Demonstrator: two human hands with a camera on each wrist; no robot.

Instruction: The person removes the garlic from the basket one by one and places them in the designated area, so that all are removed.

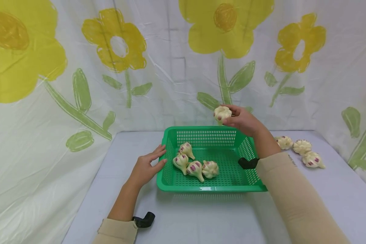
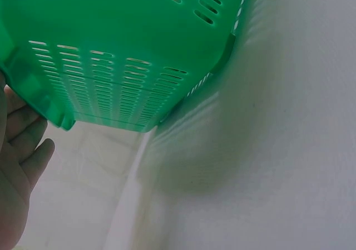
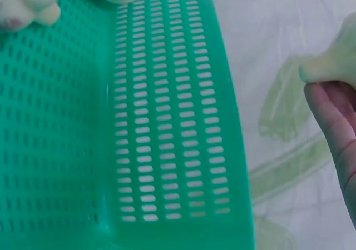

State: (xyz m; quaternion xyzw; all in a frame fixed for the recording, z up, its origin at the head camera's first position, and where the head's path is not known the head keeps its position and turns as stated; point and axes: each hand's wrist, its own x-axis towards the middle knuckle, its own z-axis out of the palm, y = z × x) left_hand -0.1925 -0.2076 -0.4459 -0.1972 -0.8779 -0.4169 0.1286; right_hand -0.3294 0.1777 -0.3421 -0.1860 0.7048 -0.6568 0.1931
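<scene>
A garlic bulb (image 1: 222, 114) with purple patches is held in the fingers of my right hand (image 1: 242, 120), above the far rim of a green plastic basket (image 1: 211, 188). The right wrist view shows that bulb (image 3: 339, 55) partly cut off at the edge, its stem end toward the basket. My left hand (image 1: 144, 169) touches the basket's left rim with its fingers extended; the left wrist view shows these fingers (image 2: 30, 141) against the rim from outside. Inside the basket, several garlic bulbs (image 1: 195, 169) lie grouped at the left. My right forearm hides part of the basket's right side.
Right of the basket, beyond my right forearm, three more garlic bulbs (image 1: 302, 146) lie on the white table (image 1: 201, 220). A white curtain (image 1: 170, 84) printed with yellow flowers hangs behind the table. Black wrist devices (image 1: 144, 220) stick out from both sleeves.
</scene>
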